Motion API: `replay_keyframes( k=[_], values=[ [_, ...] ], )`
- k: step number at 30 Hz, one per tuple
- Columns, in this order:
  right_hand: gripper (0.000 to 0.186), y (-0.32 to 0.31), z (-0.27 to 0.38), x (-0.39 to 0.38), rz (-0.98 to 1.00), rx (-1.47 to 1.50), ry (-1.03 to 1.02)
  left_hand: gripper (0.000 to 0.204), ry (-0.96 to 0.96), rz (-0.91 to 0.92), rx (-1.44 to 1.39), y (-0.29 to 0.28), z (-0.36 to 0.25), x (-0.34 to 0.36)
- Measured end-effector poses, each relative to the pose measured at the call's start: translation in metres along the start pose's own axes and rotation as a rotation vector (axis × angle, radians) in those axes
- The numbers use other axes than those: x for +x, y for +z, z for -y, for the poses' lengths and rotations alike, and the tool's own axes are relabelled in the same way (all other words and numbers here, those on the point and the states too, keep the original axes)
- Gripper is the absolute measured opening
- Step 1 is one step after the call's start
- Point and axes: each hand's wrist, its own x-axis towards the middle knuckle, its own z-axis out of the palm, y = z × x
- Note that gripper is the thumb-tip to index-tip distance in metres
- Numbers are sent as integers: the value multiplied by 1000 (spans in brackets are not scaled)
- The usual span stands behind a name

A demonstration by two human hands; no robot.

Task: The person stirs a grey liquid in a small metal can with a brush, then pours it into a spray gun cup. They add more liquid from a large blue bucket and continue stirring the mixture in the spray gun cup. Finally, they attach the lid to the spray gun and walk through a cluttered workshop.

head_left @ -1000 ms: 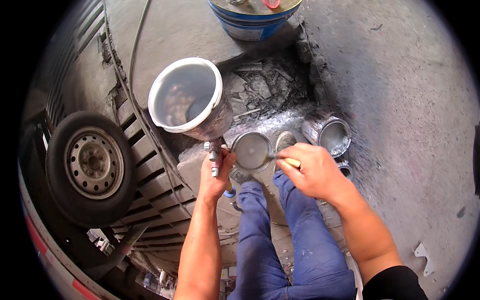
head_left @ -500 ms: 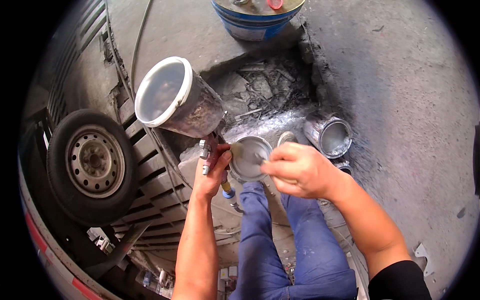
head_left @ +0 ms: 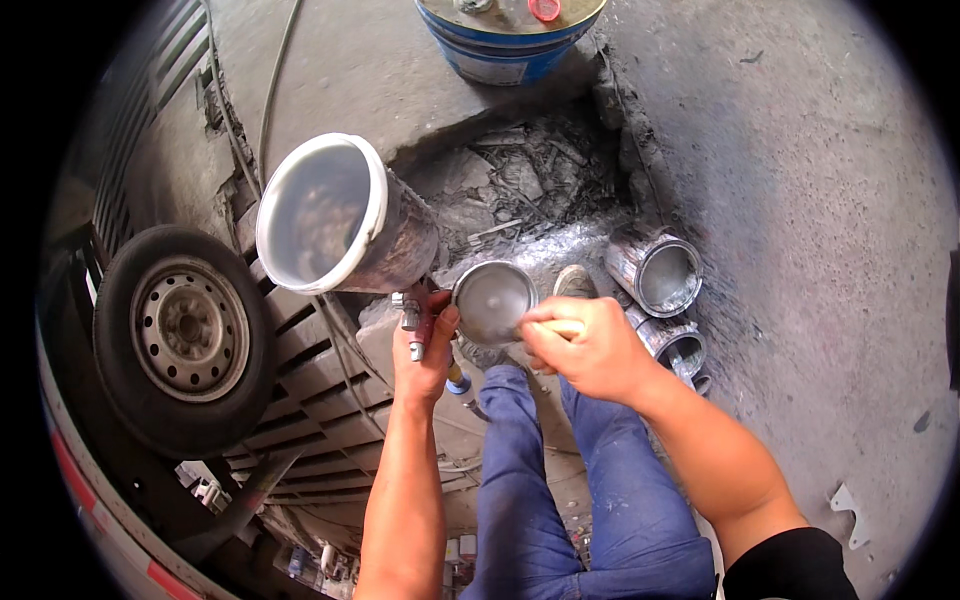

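Observation:
My left hand [head_left: 430,350] grips a red-and-silver spray gun [head_left: 418,330], which has a large, paint-stained pot [head_left: 405,245] with a white rim and murky contents, tilted above it. A hose fitting [head_left: 458,380] hangs below. Just right of the gun is a small round metal container [head_left: 495,290] with grey contents; I cannot tell what supports it. My right hand [head_left: 570,345] is closed on a pale-handled tool [head_left: 555,328] at that container's lower right edge; the tool's tip is blurred or hidden.
A spare wheel [head_left: 185,330] is at left beside slotted concrete and hoses [head_left: 288,50]. A blue bucket [head_left: 510,55] stands beyond a rubble-filled pit [head_left: 525,165]. Stained cans [head_left: 665,275] lie at right by my legs; a metal plate [head_left: 850,510] is at lower right.
The pot and gun have shifted leftward and tilted. My right hand has moved left onto the small container's edge, the tool moving with it. More cans show beside my right leg.

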Motion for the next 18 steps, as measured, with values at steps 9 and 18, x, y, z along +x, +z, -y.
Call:
replay_keyframes(
  k=[9,18],
  values=[
    [18,-2,0,19,-139,-805,-724,32,-45,-8,38,6,2,1],
    [16,-9,-16,28,-1,-568,-837,34,-133,10,-63,-6,-6,2]
  ],
)
